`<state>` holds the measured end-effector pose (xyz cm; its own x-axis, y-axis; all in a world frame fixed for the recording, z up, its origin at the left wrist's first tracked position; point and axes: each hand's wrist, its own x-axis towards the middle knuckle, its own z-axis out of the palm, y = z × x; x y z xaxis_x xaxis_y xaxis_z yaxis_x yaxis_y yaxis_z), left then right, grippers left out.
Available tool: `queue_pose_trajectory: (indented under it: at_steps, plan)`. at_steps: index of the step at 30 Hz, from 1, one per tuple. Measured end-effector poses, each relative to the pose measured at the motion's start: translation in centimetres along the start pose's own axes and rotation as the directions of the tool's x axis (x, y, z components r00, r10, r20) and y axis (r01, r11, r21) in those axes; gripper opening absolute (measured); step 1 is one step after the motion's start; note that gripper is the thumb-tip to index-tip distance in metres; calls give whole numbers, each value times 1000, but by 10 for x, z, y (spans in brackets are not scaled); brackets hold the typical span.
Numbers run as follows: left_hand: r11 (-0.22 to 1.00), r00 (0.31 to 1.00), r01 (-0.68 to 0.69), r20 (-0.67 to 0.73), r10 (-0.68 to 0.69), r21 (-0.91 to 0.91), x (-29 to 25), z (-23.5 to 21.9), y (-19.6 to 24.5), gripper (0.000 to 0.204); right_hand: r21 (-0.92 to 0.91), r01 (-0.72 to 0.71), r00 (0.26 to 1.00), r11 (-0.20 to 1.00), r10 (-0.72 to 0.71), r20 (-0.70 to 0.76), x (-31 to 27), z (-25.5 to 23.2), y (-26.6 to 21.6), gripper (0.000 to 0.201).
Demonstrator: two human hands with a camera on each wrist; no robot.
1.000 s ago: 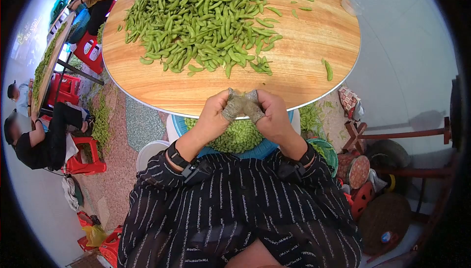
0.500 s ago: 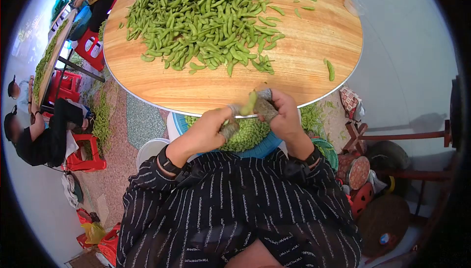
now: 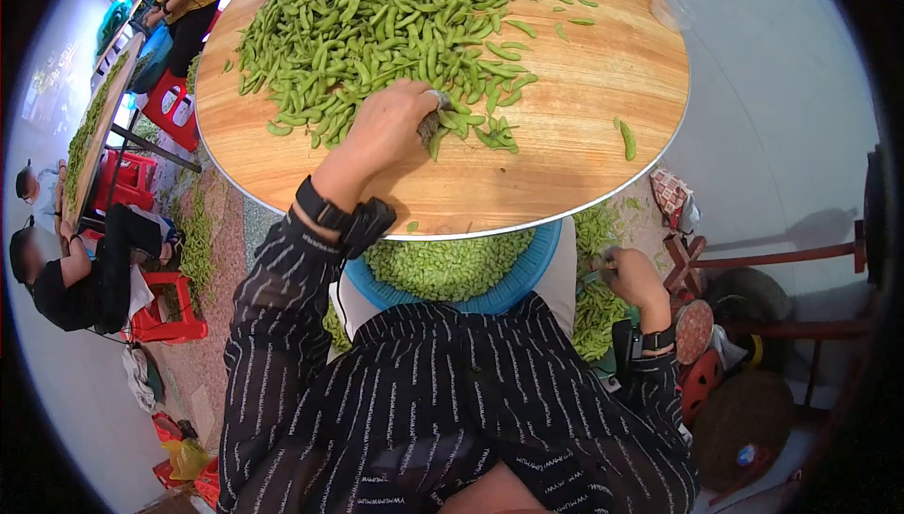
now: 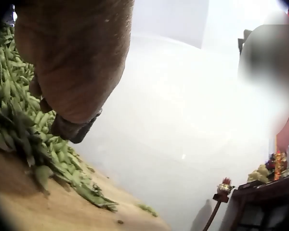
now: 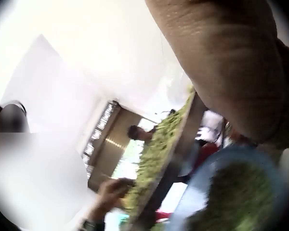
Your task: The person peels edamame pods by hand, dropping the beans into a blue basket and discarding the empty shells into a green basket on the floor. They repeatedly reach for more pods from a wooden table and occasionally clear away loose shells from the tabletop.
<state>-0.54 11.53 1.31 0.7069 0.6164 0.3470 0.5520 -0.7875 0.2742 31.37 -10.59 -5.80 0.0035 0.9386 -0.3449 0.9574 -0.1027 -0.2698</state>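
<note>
My left hand (image 3: pixel 388 126) is over the table at the near edge of a heap of green pods (image 3: pixel 377 24), touching pods. A grey wrap covers its thumb; the other fingertips are hidden in the head view. From the left wrist, the hand (image 4: pixel 77 62) hangs above the table beside the pods (image 4: pixel 48 139). Off to the right, below table height, my right hand (image 3: pixel 640 281) is over green pods (image 3: pixel 595 321), its wrapped fingers blurred and loosely extended, with no pod visible in them. A blue basin (image 3: pixel 513 293) of shelled beans (image 3: pixel 452 265) sits under the table edge.
A few loose pods, one (image 3: pixel 628 140) at the right, lie on the round wooden table (image 3: pixel 584 166). Red stools (image 3: pixel 169 307), another long table (image 3: pixel 94 142) and several seated or standing people are at the left. Wooden furniture (image 3: pixel 782 260) stands against the right wall.
The hands were together at the table edge, parting with a pod between them. My left hand has moved forward to the heap; my right hand has moved right and down beside the table.
</note>
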Motion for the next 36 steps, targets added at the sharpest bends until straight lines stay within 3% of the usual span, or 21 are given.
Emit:
queue_pose_trajectory:
  at_steps: [2,4,6,7,9,12,14,16,17,18,19,20,22,24,26,27,28,30,31,33,36]
  plan:
    - [982,996,-82,56,74,169,9,8,-8,15,-23,-61,997,998,60,-44,-10,19,33,16]
    - [987,991,-57,132,37,150,18,10,-9,14,-40,-121,989,992,118,-84,-14,20,35,16]
    - [963,964,-64,266,-9,263,24,7,-7,12,180,-114,990,977,126,-57,-15,4,10,13]
    - [962,964,-67,268,-6,264,25,7,-5,12,184,-115,990,976,128,-58,-14,-3,-3,13]
    - [954,971,-112,236,45,279,25,5,-1,16,439,65,995,896,-22,-101,-7,-13,-30,10]
    - [944,990,-119,114,88,308,15,8,0,11,511,198,978,837,-133,-161,10,-18,-55,11]
    - [976,996,-88,19,86,200,9,-4,11,14,695,366,927,619,-173,-334,17,-30,-89,14]
    - [994,995,-63,-71,70,88,-1,-12,25,17,867,370,929,335,-166,-332,31,-30,-111,20]
    - [994,997,21,-77,-30,-105,-8,-13,32,14,867,371,928,333,-168,-333,36,-34,-123,20]
    - [951,990,104,-64,-128,-292,-14,-14,38,12,950,286,950,127,-167,-263,41,-39,-137,23]
    - [924,990,43,-106,-90,-381,-19,-9,42,10,980,179,964,-85,-182,-191,46,-42,-148,26]
    - [925,990,47,-106,-93,-378,-25,-9,49,10,980,177,964,-87,-186,-191,51,-43,-157,26]
    - [640,952,290,148,-267,-712,-35,-10,68,11,928,204,925,-312,-249,-287,60,-43,-169,26]
    - [714,972,207,56,-229,-668,-45,1,74,14,935,213,941,-283,-200,-275,64,-41,-178,25]
    - [494,961,189,55,-272,-848,-51,5,79,15,942,223,953,-252,-146,-265,65,-41,-179,23]
    - [412,943,288,181,-280,-864,-54,1,77,16,940,299,931,-163,-166,-325,64,-41,-177,23]
    - [409,942,288,181,-281,-866,-55,-2,78,16,924,375,904,-75,-192,-382,63,-40,-176,22]
    - [618,944,315,171,-281,-721,-56,-6,80,19,918,394,904,-39,-166,-395,60,-41,-178,21]
    - [617,944,315,171,-282,-722,-57,-5,79,19,910,415,901,-2,-141,-411,58,-42,-179,20]
    - [961,974,3,-215,-65,-277,-59,-2,77,25,934,355,926,-39,-122,-357,55,-43,-177,18]
    - [990,960,-27,-280,-12,-136,-65,0,79,32,962,233,956,-143,-146,-253,53,-40,-171,16]
